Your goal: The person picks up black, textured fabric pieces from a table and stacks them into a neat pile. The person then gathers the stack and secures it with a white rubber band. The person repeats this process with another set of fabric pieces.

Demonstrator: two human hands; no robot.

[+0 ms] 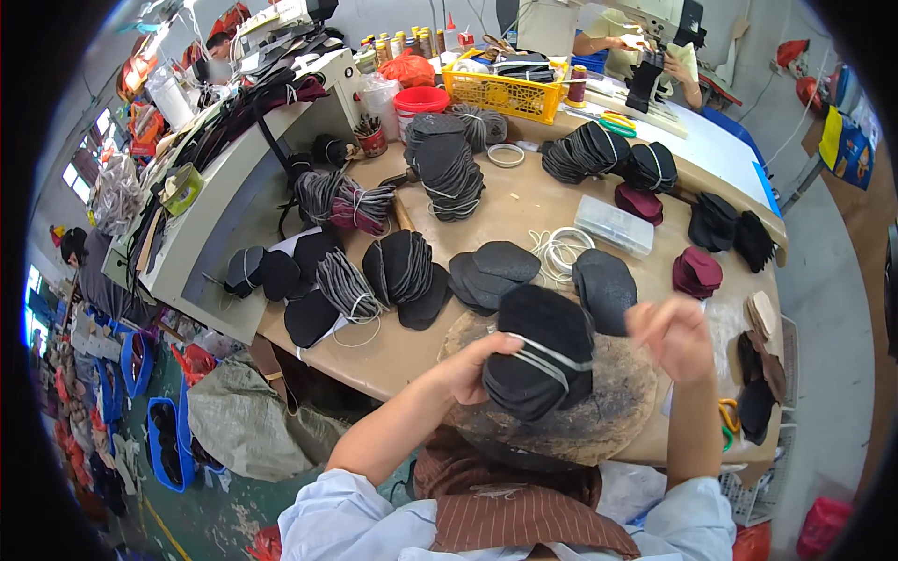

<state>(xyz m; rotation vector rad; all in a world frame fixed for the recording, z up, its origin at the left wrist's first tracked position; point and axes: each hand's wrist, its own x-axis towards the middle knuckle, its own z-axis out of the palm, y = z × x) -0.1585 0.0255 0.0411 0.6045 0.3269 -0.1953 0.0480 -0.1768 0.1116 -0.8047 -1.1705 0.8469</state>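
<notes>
My left hand [482, 367] grips a thick stack of black cut pieces [540, 318], thumb on top, with pale bands running across it. The stack is tilted above a round, worn wooden block [599, 402]. To its right, my right hand [672, 338] is raised apart from the stack. Motion blurs its fingers, which look bent; whether they hold anything I cannot make out. Beyond the stack lie loose dark grey pieces [603, 285] and, on the left, more dark pieces [493, 274]. Between them is a coil of pale bands [561, 251].
Banded bundles [447, 178] stand around the table. Nearby are a clear plastic box [614, 226], maroon pieces [697, 273], a yellow basket [502, 96], a red bucket [421, 100] and orange-handled scissors [729, 413]. Another person's hand [633, 43] is at a sewing machine [645, 79] at far right.
</notes>
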